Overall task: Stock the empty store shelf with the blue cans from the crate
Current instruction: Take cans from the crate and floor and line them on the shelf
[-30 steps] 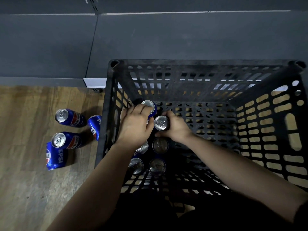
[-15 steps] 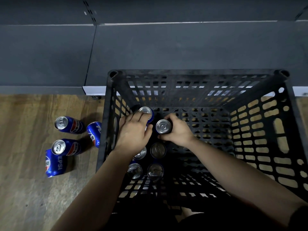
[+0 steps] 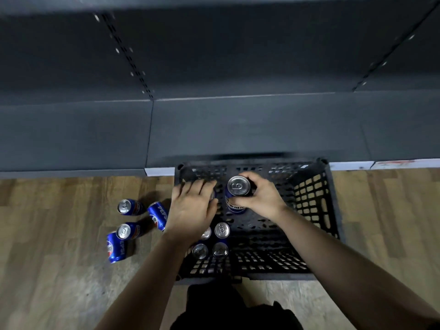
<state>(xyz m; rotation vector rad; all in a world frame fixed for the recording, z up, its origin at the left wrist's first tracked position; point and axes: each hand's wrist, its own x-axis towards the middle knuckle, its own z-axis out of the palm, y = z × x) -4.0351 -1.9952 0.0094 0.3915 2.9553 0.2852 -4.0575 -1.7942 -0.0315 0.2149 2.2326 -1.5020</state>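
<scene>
- We see the right hand [image 3: 259, 198] wrapped round a blue aluminium can [image 3: 238, 188]. The thumb is on the near side and the fingers on the far side.
- The held can is upright above the left half of the black perforated plastic crate [image 3: 333, 210], clear of the crate floor. It has a silver pull-tab lid and white lettering low on its blue wall.
- Four more cans [image 3: 222, 230] stand in a two-by-two block at the near left of the crate floor. We see little but their silver lids.
- Four loose blue cans [image 3: 123, 231] are on the wooden plank floor [image 3: 59, 270] left of the crate. Two show their lids and two show only labelled sides.
- The dark grey metal shelf [image 3: 238, 129] lies just beyond the crate's far wall.
- The left hand [image 3: 192, 210] lies palm down over the crate's left side, fingers pointing away. A sliver of silver shows beside them, but we cannot tell whether the hand grips a can beneath.
- The crate's far rim is blurred. The left wrist half covers one lid of the block, and the frame's lower edge cuts off both forearms.
</scene>
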